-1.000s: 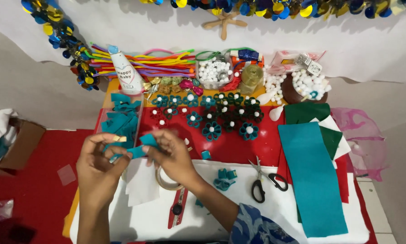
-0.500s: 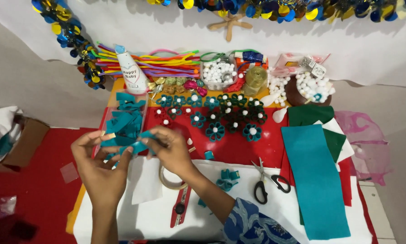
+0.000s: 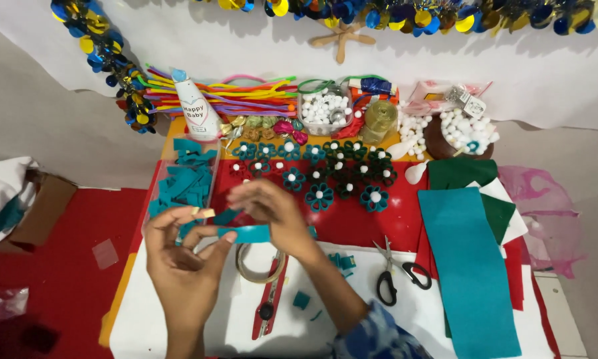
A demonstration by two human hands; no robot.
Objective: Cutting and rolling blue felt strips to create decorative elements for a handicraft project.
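A: What did the hands have?

B: A teal strip [image 3: 247,233], flat and level, between them over the front of the table [image 3: 179,332]. The left hand [image 3: 182,256] pinched its left end between thumb and fingertips. The right hand [image 3: 272,209] curled over the strip from above, fingers closed near its middle and right end.

A: Any hand open?

B: No. Both were narrow, closed on the strip.

A: What lay under them?

B: A tape roll [image 3: 260,262] on the white sheet, just below the strip, and a red cutter [image 3: 270,302] below that. Small teal scraps [image 3: 301,300] lay beside the cutter.

A: And to the left?

B: A clear tray [image 3: 154,189] full of teal strips, just beside the left hand.

A: Further back?

B: Rows of felt flowers [image 3: 319,197] with white centres on the red cloth, behind the right hand. Behind those, pipe cleaners [image 3: 245,96], a tub of white balls [image 3: 324,110] and a white bottle [image 3: 194,110].

A: On the right?

B: Scissors [image 3: 397,274] with black handles, well apart from the hands, then a long teal sheet [image 3: 468,266] over green felt [image 3: 462,171].
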